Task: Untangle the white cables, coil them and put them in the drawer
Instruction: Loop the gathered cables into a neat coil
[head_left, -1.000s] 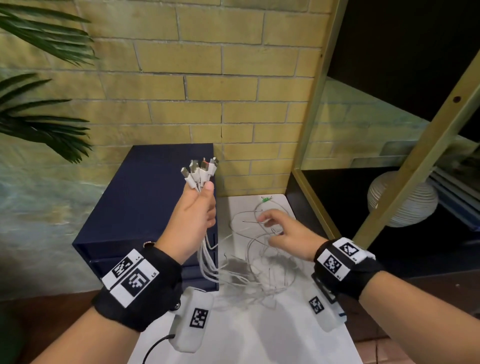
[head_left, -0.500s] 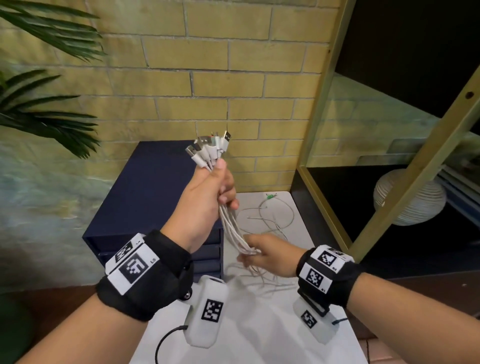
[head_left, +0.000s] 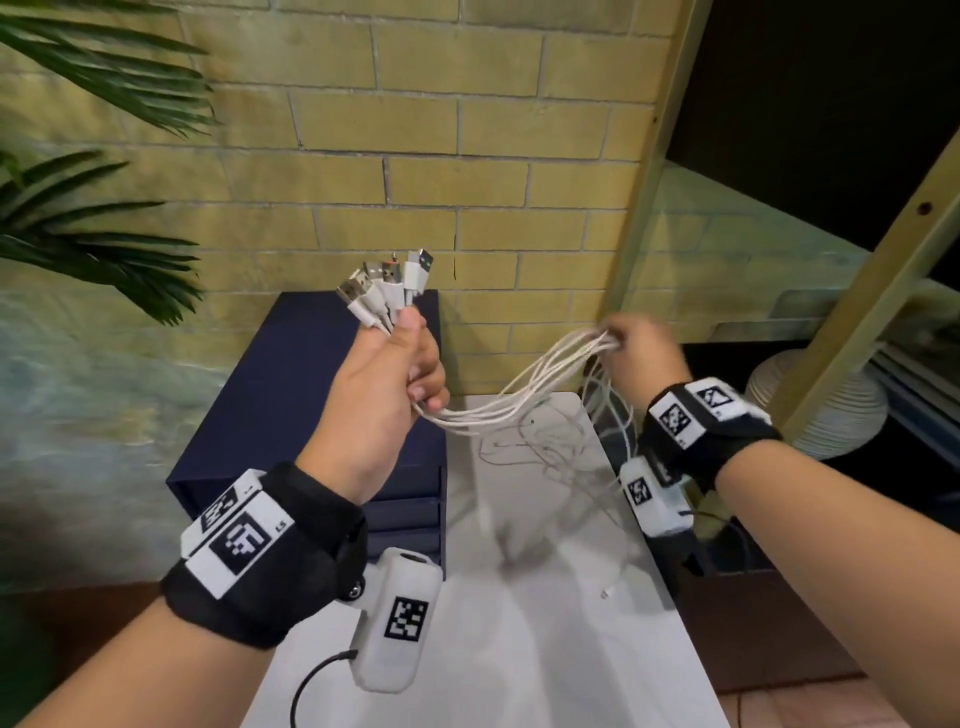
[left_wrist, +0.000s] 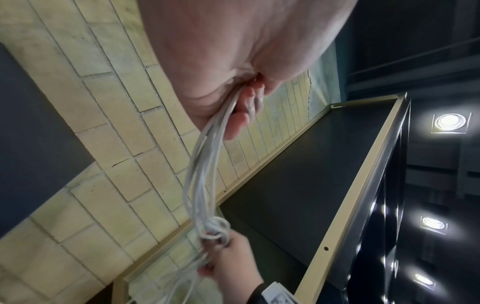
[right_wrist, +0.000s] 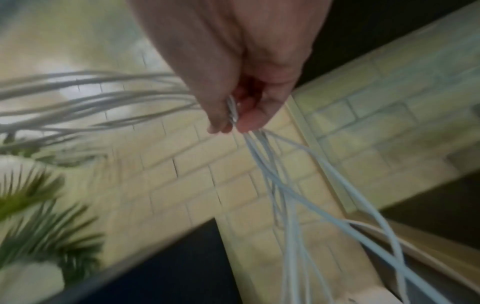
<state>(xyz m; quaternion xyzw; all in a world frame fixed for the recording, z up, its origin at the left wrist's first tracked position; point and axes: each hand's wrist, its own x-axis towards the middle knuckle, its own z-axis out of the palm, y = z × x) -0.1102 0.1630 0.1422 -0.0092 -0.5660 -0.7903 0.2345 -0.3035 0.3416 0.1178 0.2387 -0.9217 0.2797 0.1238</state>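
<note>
Several white cables (head_left: 511, 387) run as one bundle between my two hands. My left hand (head_left: 397, 382) grips the bundle near its USB plugs (head_left: 382, 288), which stick up out of the fist. My right hand (head_left: 641, 353) holds the same bundle farther along, raised to the right, and the loose ends (head_left: 605, 431) hang down from it to the white table (head_left: 519, 623). In the left wrist view the cables (left_wrist: 205, 170) leave my curled fingers (left_wrist: 240, 115) toward the other hand (left_wrist: 228, 265). The blurred right wrist view has the cables (right_wrist: 272, 168) pinched at my fingertips (right_wrist: 228, 121). A dark blue drawer unit (head_left: 291, 395) stands behind my left hand.
A yellow brick wall (head_left: 467, 156) is straight ahead. Palm leaves (head_left: 88, 208) reach in from the left. A gold-framed dark shelf (head_left: 857, 332) stands to the right with a white ribbed vase (head_left: 831, 410) inside. Thin loose wire (head_left: 524, 441) lies on the table's far end.
My right hand has slid along the bundle and risen up and to the right, drawing the cables out from my left fist. The left hand has risen slightly, keeping its grip.
</note>
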